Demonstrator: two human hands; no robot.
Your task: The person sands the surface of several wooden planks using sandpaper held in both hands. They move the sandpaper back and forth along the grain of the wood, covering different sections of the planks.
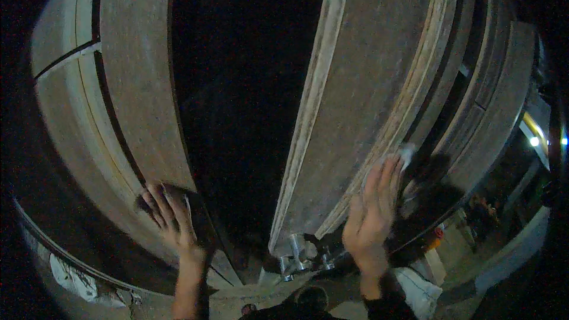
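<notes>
My left hand (pixel 170 222) lies with its fingers stretched out over a long grey-brown board (pixel 145 112) on the left. A dark patch surrounds the fingertips, and a thin pale edge shows beside them; I cannot make out what that edge is. Farther right, my right hand (pixel 373 219) presses a crumpled whitish cloth (pixel 406 153) against the side edge of another long board (pixel 361 89). Its fingers are together and cover most of the cloth. Pale, rough strips run along both edges of this second board.
A deep black gap separates the two boards. More narrow boards (pixel 504 83) lie to the right. Shiny metal cylinders (pixel 303 250) stand at the near end between my arms. White sacks (pixel 419 290) lie low on the right, and bright lamps (pixel 534 141) shine at the far right.
</notes>
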